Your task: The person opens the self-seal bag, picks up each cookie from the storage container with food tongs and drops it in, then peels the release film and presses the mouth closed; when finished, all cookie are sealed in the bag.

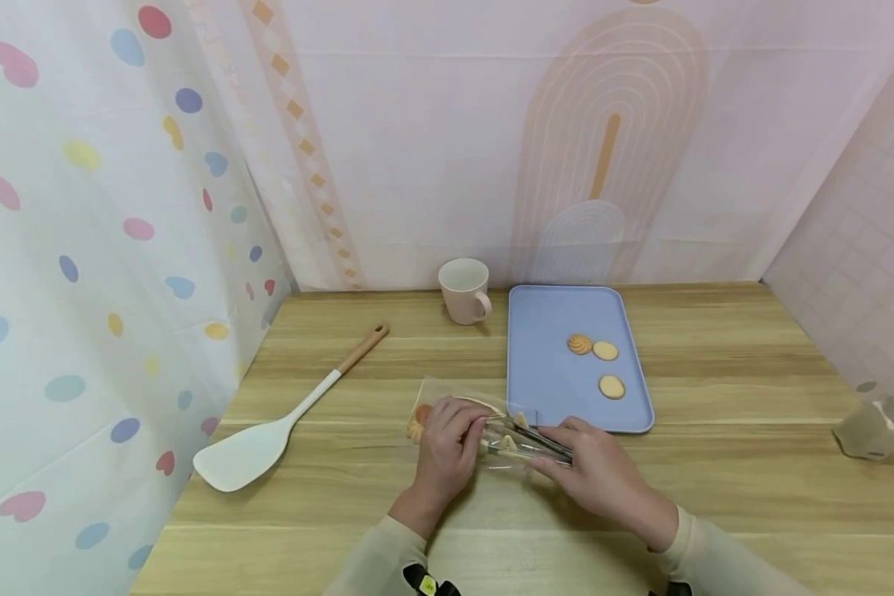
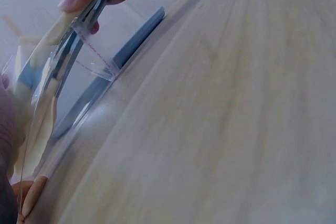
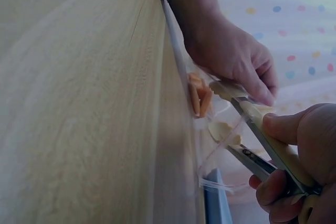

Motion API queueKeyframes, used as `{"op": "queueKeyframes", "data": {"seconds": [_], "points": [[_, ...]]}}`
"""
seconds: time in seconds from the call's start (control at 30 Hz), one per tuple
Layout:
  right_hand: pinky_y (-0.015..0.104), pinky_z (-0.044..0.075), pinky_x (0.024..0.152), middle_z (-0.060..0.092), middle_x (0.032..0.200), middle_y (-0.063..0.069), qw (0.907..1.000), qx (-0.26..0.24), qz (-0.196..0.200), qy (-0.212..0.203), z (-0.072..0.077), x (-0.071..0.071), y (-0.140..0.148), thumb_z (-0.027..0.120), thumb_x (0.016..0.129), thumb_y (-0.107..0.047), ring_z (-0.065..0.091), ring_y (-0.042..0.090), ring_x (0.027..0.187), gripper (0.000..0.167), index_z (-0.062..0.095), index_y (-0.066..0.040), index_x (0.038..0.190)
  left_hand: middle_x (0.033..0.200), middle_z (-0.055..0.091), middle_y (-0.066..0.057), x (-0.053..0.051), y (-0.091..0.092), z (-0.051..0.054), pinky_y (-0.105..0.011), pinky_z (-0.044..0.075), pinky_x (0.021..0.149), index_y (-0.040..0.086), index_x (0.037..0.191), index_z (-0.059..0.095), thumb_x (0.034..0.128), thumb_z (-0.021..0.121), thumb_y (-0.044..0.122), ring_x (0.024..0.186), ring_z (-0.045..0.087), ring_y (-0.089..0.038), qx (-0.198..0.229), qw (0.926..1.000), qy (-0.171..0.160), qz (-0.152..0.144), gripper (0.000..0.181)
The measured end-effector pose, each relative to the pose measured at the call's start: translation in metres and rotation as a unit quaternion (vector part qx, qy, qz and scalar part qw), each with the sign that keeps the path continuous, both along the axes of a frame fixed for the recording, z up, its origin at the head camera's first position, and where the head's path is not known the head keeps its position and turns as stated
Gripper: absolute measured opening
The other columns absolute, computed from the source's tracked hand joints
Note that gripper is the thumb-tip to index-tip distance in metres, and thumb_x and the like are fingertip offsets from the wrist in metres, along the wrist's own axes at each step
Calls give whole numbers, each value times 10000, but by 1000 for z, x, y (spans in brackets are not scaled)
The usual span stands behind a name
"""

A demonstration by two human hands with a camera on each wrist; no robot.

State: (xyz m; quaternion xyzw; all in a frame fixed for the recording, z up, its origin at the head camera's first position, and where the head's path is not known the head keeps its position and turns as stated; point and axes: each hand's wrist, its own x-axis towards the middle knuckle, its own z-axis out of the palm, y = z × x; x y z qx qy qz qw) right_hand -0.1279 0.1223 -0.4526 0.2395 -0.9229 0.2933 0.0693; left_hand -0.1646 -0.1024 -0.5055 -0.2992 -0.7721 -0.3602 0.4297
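Note:
A clear plastic bag with cookies in its left end lies on the table. My left hand pinches the bag near its opening. Metal tongs with cream-coloured tips are gripped by my right hand; in the right wrist view the tongs reach into the bag beside the orange-brown cookies. Whether a cookie is between the tips I cannot tell. In the left wrist view the bag's edge hangs around the tongs.
A blue tray behind the right hand bears a swirled cookie and two round cookies. A pink mug stands at the back. A white spatula lies at left, a glass jar stands at far right.

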Motion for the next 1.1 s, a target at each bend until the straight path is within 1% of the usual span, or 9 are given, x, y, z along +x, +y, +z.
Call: {"op": "queueKeyframes", "data": {"seconds": [0.17,0.23,0.3,0.4,0.5,0.67,0.77,0.93,1.1], "points": [[199,358,518,583,829,-79,9998,15,-84,-156,2,6,12,735,835,-401,403,29,614,419,709,-123,1147,852,665,-13,-1,0,-1,-323,471,772,66,883,699,886,641,36,814,596,-199,-22,10000,-52,31,66],[204,355,516,579,830,-91,9997,43,-136,-220,2,10,17,727,842,-406,400,32,613,408,705,-149,1159,843,663,-15,-1,0,-2,-332,471,772,64,878,698,891,636,38,808,593,-204,-30,9999,-89,51,68],[214,379,535,605,857,-88,9996,55,-174,-224,2,12,21,729,844,-396,433,39,633,398,707,-152,1158,842,662,-21,-1,-1,-2,-337,473,775,59,873,695,896,631,41,808,592,-208,-27,9999,-128,55,70],[239,436,591,655,915,-63,9997,86,-209,-116,0,14,25,741,838,-366,510,49,701,374,719,-128,1126,841,662,-26,-1,-1,-2,-341,475,778,54,876,693,905,622,47,809,594,-211,-14,9999,-136,39,77],[253,467,635,670,920,-61,9998,44,-166,-66,-2,12,25,748,837,-333,552,52,748,342,728,-109,1094,841,660,-26,0,-1,-3,-337,469,791,57,880,691,914,612,59,816,594,-211,3,9998,-176,30,85],[210,389,541,602,819,-123,9999,-35,-72,-134,-4,6,18,750,837,-323,456,23,628,314,734,-136,1090,843,656,-26,1,0,-4,-315,458,786,57,877,688,900,625,54,822,588,-206,54,9995,-312,-26,67],[199,352,506,570,788,-131,9999,-18,-98,-69,-6,2,12,760,828,-318,411,15,590,297,741,-144,1067,841,653,-22,2,2,-4,-296,457,777,54,875,685,902,626,54,824,583,-199,76,9992,-395,-91,64],[202,373,527,615,828,-97,9999,-60,-145,38,-6,-3,4,766,825,-298,424,19,592,284,746,-126,1050,838,654,-5,2,3,-3,-284,457,771,54,880,686,931,604,82,824,579,-187,82,9989,-439,-169,101],[208,386,532,633,839,-73,9999,-103,-80,-54,-5,-7,-1,753,840,-304,442,34,597,306,739,-109,1076,844,661,3,2,3,-3,-281,457,773,59,873,685,947,588,97,829,582,-180,114,9987,-465,-178,128]]}}
